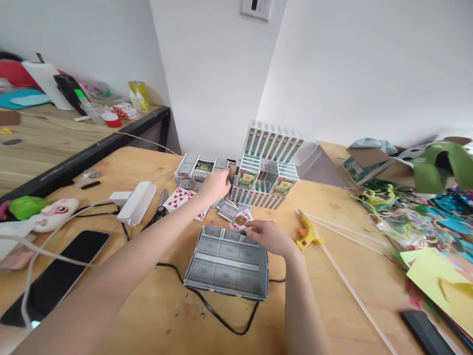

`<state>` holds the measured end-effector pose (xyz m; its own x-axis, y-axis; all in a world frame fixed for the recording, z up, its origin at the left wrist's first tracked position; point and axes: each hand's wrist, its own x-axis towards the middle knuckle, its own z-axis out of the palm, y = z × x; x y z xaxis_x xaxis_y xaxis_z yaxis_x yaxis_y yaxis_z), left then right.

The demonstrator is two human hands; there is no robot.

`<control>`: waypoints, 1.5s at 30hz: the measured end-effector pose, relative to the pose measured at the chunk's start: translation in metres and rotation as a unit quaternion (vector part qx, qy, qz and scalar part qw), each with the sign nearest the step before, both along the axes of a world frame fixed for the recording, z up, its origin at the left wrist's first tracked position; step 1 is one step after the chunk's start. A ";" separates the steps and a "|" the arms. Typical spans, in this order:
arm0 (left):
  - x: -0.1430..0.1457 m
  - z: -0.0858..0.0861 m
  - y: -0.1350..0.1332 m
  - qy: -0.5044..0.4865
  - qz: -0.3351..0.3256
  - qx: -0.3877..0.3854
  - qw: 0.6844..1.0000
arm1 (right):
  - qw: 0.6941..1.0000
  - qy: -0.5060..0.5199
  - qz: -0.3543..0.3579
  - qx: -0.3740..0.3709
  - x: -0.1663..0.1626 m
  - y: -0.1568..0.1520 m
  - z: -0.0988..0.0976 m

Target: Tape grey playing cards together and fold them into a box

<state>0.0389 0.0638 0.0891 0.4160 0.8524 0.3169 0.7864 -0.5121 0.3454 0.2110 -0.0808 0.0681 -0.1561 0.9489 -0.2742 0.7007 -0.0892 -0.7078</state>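
Observation:
A shallow tray (pixel 227 266) covered in grey patterned playing cards lies in front of me. My right hand (pixel 269 235) is at its far right corner, fingers and thumb closed about the rim. Further back, my left hand (pixel 219 184) reaches between a grey card-covered box (pixel 187 170) and a stack of green-and-white card packs (pixel 247 177). Its fingers are bent together, and what they hold, if anything, is hidden. Loose grey-backed cards (pixel 228 209) and a face card (pixel 242 219) lie between the hands. Red heart cards (pixel 179 198) lie left of them, beside black scissors (pixel 158 212).
A yellow glue gun (pixel 308 234) lies to the right, near long white sticks (pixel 356 296). A black cable (pixel 214 310) loops around the tray. At left are a white power block (pixel 138 202) and a phone (pixel 61 271). Coloured craft scraps (pixel 391 207) cover the right side.

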 end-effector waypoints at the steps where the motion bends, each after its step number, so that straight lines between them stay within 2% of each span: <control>1: 0.005 -0.004 0.000 0.018 -0.003 0.003 1.000 | 1.000 0.000 -0.003 -0.002 0.000 0.000 0.000; 4: 0.011 -0.012 0.002 0.056 -0.011 -0.003 0.998 | 1.000 -0.001 -0.008 -0.007 -0.002 0.000 0.001; 10: 0.011 -0.018 0.006 0.128 -0.017 -0.032 0.991 | 1.000 -0.016 0.000 -0.004 -0.003 0.001 0.002; 20: 0.009 -0.021 -0.004 0.166 0.000 -0.038 0.985 | 1.000 -0.016 0.011 0.000 -0.003 0.002 0.001; 35: 0.011 -0.026 -0.003 0.239 -0.044 -0.096 0.965 | 1.000 0.006 0.009 0.004 -0.002 0.003 -0.003; 40: 0.010 -0.022 -0.001 0.238 -0.047 -0.089 0.966 | 0.999 0.026 0.018 0.011 -0.001 0.003 -0.004; 45: -0.015 -0.011 -0.007 0.167 -0.011 -0.056 0.984 | 0.994 0.106 0.007 0.013 0.005 0.005 -0.007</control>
<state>0.0240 0.0565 0.0779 0.5005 0.8634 0.0639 0.8545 -0.5046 0.1236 0.2159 -0.0754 0.0606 -0.2199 0.9528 -0.2091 0.5370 -0.0607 -0.8414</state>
